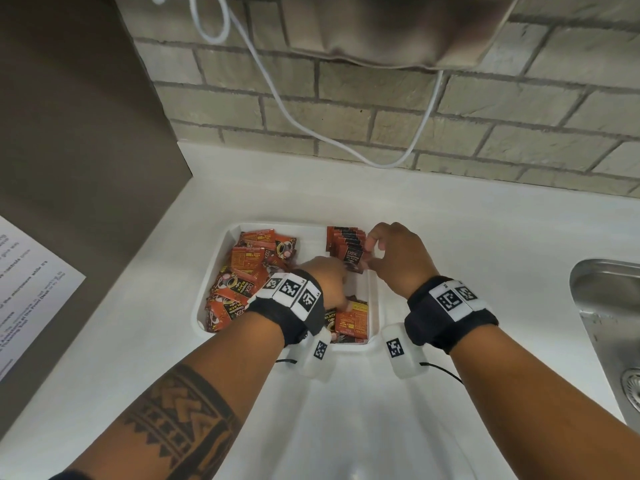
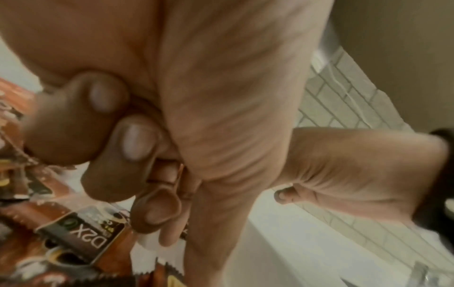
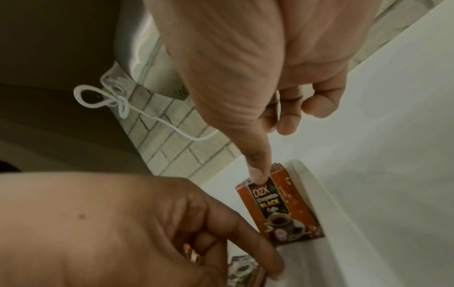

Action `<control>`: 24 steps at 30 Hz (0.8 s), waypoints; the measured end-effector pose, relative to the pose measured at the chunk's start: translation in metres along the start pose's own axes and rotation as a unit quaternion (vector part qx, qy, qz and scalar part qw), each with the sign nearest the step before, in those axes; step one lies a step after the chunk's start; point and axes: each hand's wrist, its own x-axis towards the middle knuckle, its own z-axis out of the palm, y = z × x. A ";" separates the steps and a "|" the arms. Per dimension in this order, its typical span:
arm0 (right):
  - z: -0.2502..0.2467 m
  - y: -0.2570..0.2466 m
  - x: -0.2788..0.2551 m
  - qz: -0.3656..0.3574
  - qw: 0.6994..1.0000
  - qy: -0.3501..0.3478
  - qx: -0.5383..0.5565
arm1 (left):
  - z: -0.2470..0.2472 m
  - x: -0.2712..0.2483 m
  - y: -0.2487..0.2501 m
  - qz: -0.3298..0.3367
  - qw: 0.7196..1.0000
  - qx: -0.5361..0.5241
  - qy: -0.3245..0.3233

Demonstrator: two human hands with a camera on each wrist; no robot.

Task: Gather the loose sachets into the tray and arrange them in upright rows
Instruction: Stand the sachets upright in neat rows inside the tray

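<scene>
A white tray (image 1: 374,306) sits on the white counter. Loose orange and black sachets (image 1: 242,271) lie jumbled in its left half and near corner. At the back right several sachets (image 1: 348,242) stand upright in a row. My right hand (image 1: 372,254) is over that row: the thumb (image 3: 258,174) presses the top of the front sachet (image 3: 277,209) and the fingers curl behind the row. My left hand (image 1: 332,275) is low in the tray's middle with its fingers (image 2: 137,139) curled. A thin sachet edge shows between them, above a flat sachet (image 2: 81,235).
A steel sink (image 1: 609,306) is sunk in the counter at the right. A white cord (image 1: 346,140) hangs down the brick wall behind the tray, under a grey appliance (image 1: 398,26). A printed sheet (image 1: 31,282) is fixed to the dark panel on the left.
</scene>
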 end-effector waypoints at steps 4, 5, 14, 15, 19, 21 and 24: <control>-0.002 -0.002 -0.019 0.002 0.999 -0.047 -0.006 | 0.004 -0.004 0.004 -0.006 0.999 0.044 -0.018; 0.000 -0.003 -0.022 0.002 0.998 -0.063 -0.015 | 0.004 -0.005 0.006 -0.005 0.998 0.052 -0.021; 0.009 -0.005 -0.038 -0.025 0.996 -0.083 -0.032 | -0.002 -0.013 0.003 0.018 0.998 0.038 -0.047; 0.009 -0.005 -0.038 -0.024 0.996 -0.082 -0.027 | -0.003 -0.015 0.002 0.020 0.998 0.035 -0.049; 0.006 -0.006 -0.039 -0.033 0.997 -0.076 0.005 | -0.009 -0.020 -0.005 0.028 0.998 0.033 -0.051; 0.006 -0.006 -0.040 -0.032 0.996 -0.076 0.020 | -0.013 -0.024 -0.010 0.031 0.998 0.029 -0.052; 0.004 -0.011 -0.041 -0.027 0.993 -0.102 0.045 | -0.021 -0.030 -0.018 0.030 0.998 0.008 -0.047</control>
